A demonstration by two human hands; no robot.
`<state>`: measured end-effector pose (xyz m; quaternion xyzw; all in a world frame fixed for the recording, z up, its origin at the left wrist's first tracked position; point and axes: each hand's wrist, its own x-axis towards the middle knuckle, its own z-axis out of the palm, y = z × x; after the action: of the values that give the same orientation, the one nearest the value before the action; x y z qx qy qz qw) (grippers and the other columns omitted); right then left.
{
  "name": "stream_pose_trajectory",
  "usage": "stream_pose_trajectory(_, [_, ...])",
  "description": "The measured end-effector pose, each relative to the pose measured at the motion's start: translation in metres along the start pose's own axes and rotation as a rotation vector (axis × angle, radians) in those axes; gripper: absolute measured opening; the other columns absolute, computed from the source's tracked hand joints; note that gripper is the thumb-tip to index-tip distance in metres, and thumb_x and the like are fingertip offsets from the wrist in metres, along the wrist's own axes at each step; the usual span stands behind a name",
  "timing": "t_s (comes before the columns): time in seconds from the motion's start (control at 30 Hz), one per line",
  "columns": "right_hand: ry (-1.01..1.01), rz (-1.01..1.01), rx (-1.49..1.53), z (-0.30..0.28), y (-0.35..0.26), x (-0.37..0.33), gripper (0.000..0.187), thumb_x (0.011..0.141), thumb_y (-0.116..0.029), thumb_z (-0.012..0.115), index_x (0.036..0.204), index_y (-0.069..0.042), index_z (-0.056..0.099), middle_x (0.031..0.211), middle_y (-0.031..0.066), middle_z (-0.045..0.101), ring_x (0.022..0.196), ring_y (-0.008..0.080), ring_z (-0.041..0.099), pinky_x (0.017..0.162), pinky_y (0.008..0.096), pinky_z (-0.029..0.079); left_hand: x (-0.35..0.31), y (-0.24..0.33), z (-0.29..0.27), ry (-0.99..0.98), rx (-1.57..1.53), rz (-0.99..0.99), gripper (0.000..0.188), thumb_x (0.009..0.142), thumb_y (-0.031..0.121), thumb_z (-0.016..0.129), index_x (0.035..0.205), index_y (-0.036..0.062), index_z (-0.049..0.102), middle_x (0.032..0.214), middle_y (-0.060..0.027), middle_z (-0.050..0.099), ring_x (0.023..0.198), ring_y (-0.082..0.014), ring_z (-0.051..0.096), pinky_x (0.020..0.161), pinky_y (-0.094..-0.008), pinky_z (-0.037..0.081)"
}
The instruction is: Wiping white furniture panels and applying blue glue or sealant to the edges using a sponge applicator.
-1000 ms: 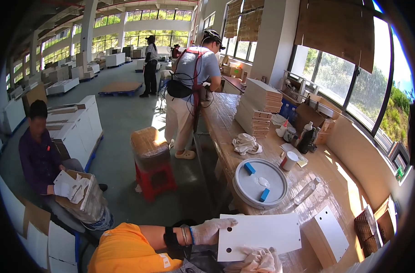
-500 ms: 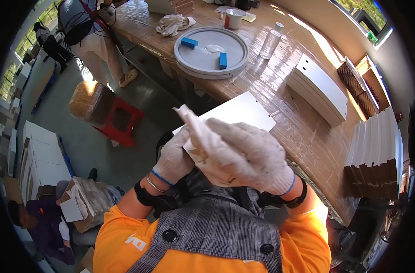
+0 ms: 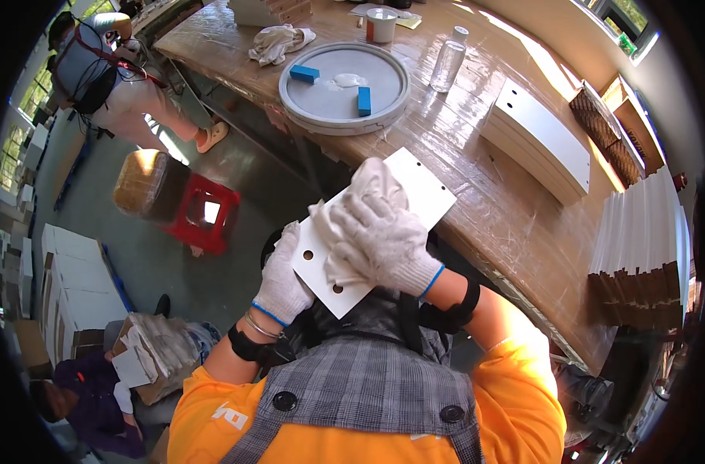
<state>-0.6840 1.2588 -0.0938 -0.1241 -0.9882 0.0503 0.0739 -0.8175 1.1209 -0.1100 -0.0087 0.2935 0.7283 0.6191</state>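
A white rectangular panel with dark holes near both ends slants across my lap, its far end by the table edge. My left hand, in a white knit glove, is closed on the panel's left edge; its fingertips are hidden beneath. On the panel's upper face, my gloved right hand presses a crumpled off-white cloth, fingers bent over it. Beyond the panel, a round grey lid-like tray holds two blue blocks, one at its left and one at its right, beside a white patch.
On the plastic-covered table are a clear bottle, a white tub, another cloth and stacked white panels. More boards stand at right. A red stool and two other people are to the left.
My right hand has spread the cloth lower onto the panel, no longer lifting it. The panel's near end with holes now shows. My view has shifted slightly.
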Motion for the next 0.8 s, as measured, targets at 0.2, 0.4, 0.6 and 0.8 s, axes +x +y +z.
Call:
stream_pose_trajectory(0.2, [0.140, 0.053, 0.143, 0.023, 0.043, 0.026, 0.057, 0.089, -0.053, 0.041, 0.129, -0.014, 0.048, 0.136, 0.0129, 0.042, 0.130, 0.0323, 0.033, 0.110, 0.0441, 0.023, 0.002, -0.002, -0.007, 0.025, -0.026, 0.028, 0.043, 0.097, 0.037, 0.040, 0.125, 0.0054, 0.046, 0.119, -0.0103, 0.055, 0.110, -0.0231, 0.054, 0.097, -0.0386, 0.043])
stream_pose_trajectory(0.4, [-0.061, 0.652, -0.150, 0.008, 0.155, 0.013, 0.053, 0.093, -0.044, 0.038, 0.131, -0.008, 0.045, 0.111, 0.0175, 0.058, 0.104, 0.0331, 0.055, 0.091, 0.0394, 0.042, -0.004, 0.009, -0.005, 0.033, -0.028, -0.001, 0.036, 0.092, 0.022, 0.050, 0.121, 0.0012, 0.048, 0.118, -0.0110, 0.056, 0.111, -0.0239, 0.053, 0.098, -0.0379, 0.041])
stream_pose_trajectory(0.6, [0.689, 0.480, 0.652, -0.090, 0.103, 0.011, 0.042, 0.091, -0.029, 0.053, 0.123, -0.002, 0.054, 0.109, 0.0153, 0.062, 0.098, 0.0259, 0.061, 0.084, 0.0350, 0.048, -0.009, 0.017, 0.024, 0.006, 0.532, 0.173, 0.037, 0.088, 0.013, 0.057, 0.121, -0.0011, 0.049, 0.113, -0.0100, 0.058, 0.107, -0.0198, 0.055, 0.095, -0.0338, 0.042])
stream_pose_trajectory(0.8, [0.282, -0.371, 0.136, -0.110, -0.021, 0.008, 0.049, 0.076, -0.042, 0.063, 0.117, -0.015, 0.058, 0.112, 0.0073, 0.056, 0.094, 0.0249, 0.060, 0.076, 0.0361, 0.049, -0.011, 0.017, 0.049, -0.394, 1.575, 1.012, 0.045, 0.080, 0.014, 0.068, 0.121, 0.0033, 0.053, 0.108, -0.0068, 0.062, 0.100, -0.0205, 0.060, 0.090, -0.0307, 0.046])
